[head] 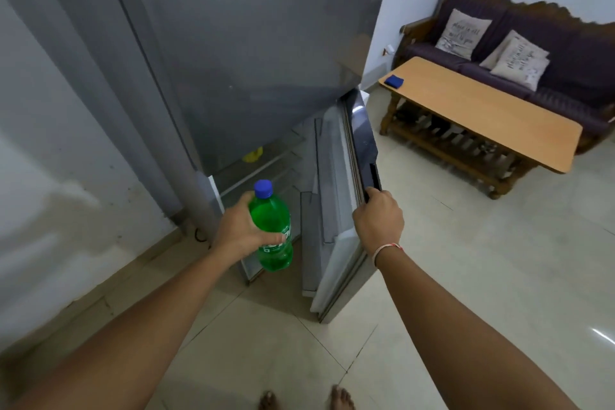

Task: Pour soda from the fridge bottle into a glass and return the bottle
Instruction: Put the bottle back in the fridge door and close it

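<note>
A green soda bottle (273, 231) with a blue cap stands upright in my left hand (242, 230), which grips its middle in front of the open lower compartment of the grey fridge (253, 43). My right hand (379, 216) holds the edge of the open lower fridge door (339, 210) near its dark handle. Glass shelves show inside the compartment, with a yellow item at the back. No glass is in view.
A wooden coffee table (482, 113) with a small blue object (393, 80) stands to the right. Behind it is a dark sofa (549, 40) with cushions. A pale wall runs along the left. Tiled floor lies below, and my bare feet show at the bottom edge.
</note>
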